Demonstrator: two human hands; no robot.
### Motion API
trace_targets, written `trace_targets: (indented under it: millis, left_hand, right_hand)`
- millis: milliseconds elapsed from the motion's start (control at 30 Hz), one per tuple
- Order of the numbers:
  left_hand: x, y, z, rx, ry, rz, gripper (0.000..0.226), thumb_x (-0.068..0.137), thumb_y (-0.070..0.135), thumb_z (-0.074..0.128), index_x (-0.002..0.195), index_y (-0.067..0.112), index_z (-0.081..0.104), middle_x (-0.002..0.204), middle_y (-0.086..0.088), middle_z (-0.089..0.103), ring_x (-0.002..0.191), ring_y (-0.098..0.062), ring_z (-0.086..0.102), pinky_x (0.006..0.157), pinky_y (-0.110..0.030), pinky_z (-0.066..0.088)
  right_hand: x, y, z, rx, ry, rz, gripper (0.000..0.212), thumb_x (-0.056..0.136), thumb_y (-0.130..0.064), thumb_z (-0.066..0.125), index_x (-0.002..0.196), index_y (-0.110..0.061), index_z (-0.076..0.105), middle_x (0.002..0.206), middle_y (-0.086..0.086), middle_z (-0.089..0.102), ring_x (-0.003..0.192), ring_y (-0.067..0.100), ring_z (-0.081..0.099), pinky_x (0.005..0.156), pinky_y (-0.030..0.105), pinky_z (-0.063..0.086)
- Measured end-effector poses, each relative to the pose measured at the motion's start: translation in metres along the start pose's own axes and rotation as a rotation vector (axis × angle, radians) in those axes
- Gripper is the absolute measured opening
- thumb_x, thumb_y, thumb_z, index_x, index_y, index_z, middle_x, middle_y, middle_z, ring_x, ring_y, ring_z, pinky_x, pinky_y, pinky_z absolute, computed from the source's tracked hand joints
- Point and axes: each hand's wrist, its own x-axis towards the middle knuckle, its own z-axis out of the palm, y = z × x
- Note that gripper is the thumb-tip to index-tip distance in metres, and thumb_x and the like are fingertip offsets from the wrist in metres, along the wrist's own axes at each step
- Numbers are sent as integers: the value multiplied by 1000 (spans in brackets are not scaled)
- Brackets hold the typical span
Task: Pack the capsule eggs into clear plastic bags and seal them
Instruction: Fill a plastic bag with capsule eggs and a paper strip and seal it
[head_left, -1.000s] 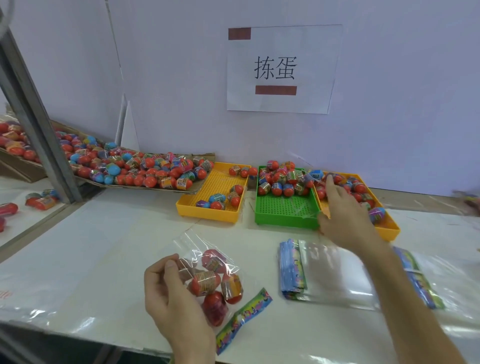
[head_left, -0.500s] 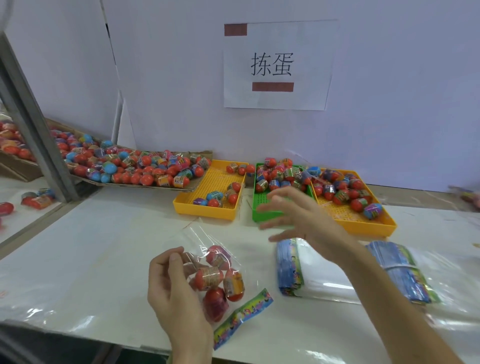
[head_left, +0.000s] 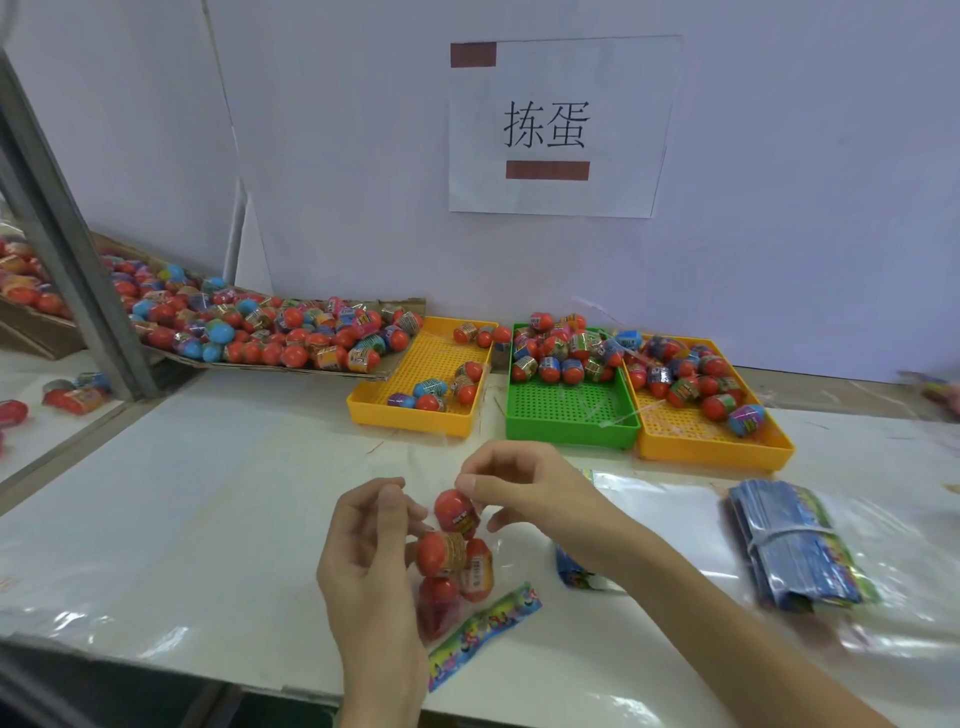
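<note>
A clear plastic bag with a colourful printed strip at its bottom holds several red capsule eggs near the table's front edge. My left hand pinches the bag's left top edge. My right hand pinches the bag's right top edge just above the topmost red egg. More capsule eggs lie in a left yellow tray, a green tray and a right yellow tray behind my hands.
A cardboard tray heaped with eggs slopes in from the left, beside a metal post. Bundles of empty printed bags lie on the right. A paper sign hangs on the back wall. Plastic film covers the table.
My right hand has come back from the trays to the bag and now pinches its top. A red egg now sits at the top of the bag.
</note>
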Motion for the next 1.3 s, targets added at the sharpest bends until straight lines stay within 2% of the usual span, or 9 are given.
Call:
trace_targets:
  millis: [200, 300, 400, 633, 700, 800, 967, 1200, 1300]
  left_hand:
    - [6, -1, -2, 30, -159, -134, 45, 64, 66, 68, 100, 39, 68, 98, 8, 71, 100, -21, 69, 90, -60, 56]
    - [6, -2, -3, 33, -211, -158, 38, 67, 49, 75, 102, 36, 71, 103, 2, 73, 95, -18, 72, 68, -36, 62]
    - [7, -4, -6, -15, -145, -149, 30, 71, 40, 73, 99, 28, 75, 98, -2, 75, 92, -18, 72, 63, -24, 58]
    - [6, -5, -5, -35, -26, -132, 27, 67, 38, 78, 91, 28, 69, 94, -2, 76, 89, -18, 74, 80, -44, 59]
    - [6, -4, -5, -51, -40, -131, 28, 64, 48, 76, 83, 29, 69, 93, -1, 77, 84, -13, 74, 72, -38, 61]
    - [6, -3, -6, -68, -76, -134, 43, 65, 56, 71, 91, 21, 70, 97, -1, 77, 88, -15, 74, 63, -27, 61]
    - [6, -6, -4, -15, -88, -66, 20, 69, 40, 74, 85, 27, 75, 94, 0, 76, 89, -11, 73, 61, -19, 57]
    - [5, -8, -3, 34, -63, -40, 32, 64, 50, 75, 85, 26, 76, 89, 3, 76, 89, -10, 73, 63, -22, 60]
    - [5, -10, -3, 82, -49, -49, 17, 72, 42, 73, 83, 28, 76, 87, 3, 76, 89, -12, 73, 64, -24, 61]
  right_hand:
    - [-1, -4, -9, 168, 48, -48, 13, 95, -3, 64, 83, -9, 65, 78, 5, 71, 70, 16, 66, 61, 26, 55]
    - [0, -4, -12, 215, 74, -73, 15, 95, -1, 62, 83, -10, 63, 76, 5, 69, 69, 16, 64, 59, 25, 53]
    - [1, -3, -13, 206, 105, -77, 15, 95, -2, 62, 83, -11, 62, 75, 4, 67, 70, 16, 63, 62, 26, 54]
    - [0, -1, -8, 128, 65, -107, 7, 94, -6, 67, 90, -12, 68, 78, 3, 68, 72, 15, 63, 65, 26, 54]
    - [0, -1, -9, 117, 98, -112, 8, 93, -7, 68, 87, -12, 70, 76, 3, 68, 70, 15, 64, 65, 26, 55]
    - [1, -1, -11, 146, 127, -105, 7, 93, -7, 69, 88, -10, 69, 74, 3, 68, 68, 15, 64, 66, 26, 55]
    - [2, -1, -12, 178, 150, -107, 11, 93, -6, 68, 85, -13, 70, 73, 3, 67, 67, 15, 62, 63, 24, 53]
    - [3, 0, -15, 205, 156, -109, 15, 92, -9, 70, 80, -18, 72, 73, 1, 65, 67, 16, 60, 62, 23, 51]
    - [3, 1, -15, 194, 149, -109, 13, 92, -10, 70, 81, -17, 73, 74, 2, 65, 68, 14, 60, 62, 23, 51]
